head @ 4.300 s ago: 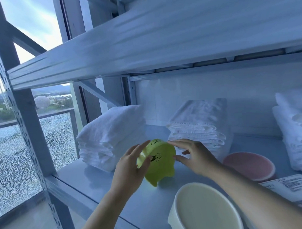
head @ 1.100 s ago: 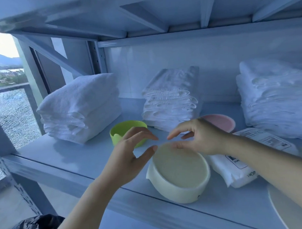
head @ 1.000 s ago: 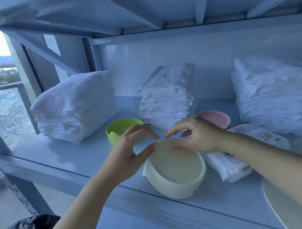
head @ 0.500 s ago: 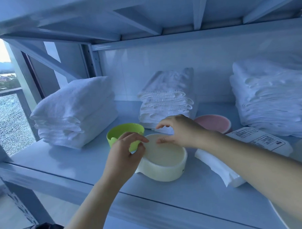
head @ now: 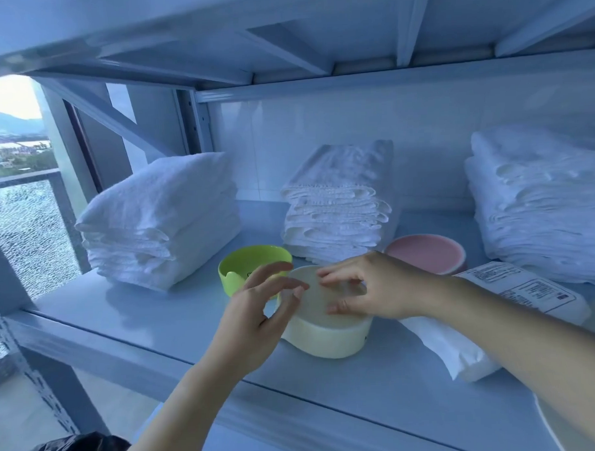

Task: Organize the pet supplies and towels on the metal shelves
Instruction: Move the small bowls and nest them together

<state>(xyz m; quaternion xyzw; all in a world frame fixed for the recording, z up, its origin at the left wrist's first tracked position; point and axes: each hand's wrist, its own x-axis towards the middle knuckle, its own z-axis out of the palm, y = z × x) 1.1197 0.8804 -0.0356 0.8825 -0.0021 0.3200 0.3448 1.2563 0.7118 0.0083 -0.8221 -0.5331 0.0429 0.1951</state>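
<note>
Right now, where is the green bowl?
In the head view, the green bowl sits left of centre on the shelf, between two towel stacks, behind the cream bowl.

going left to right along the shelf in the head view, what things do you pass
left towel stack → green bowl → cream bowl → pink bowl → white packet → right towel stack

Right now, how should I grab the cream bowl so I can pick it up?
Take the cream bowl by its rim, one hand on each side, coming down from above. It sits upright with its round top open, and its near wall faces the shelf edge. The green bowl crowds its far left, so probably keep the left hand toward the front.
</note>
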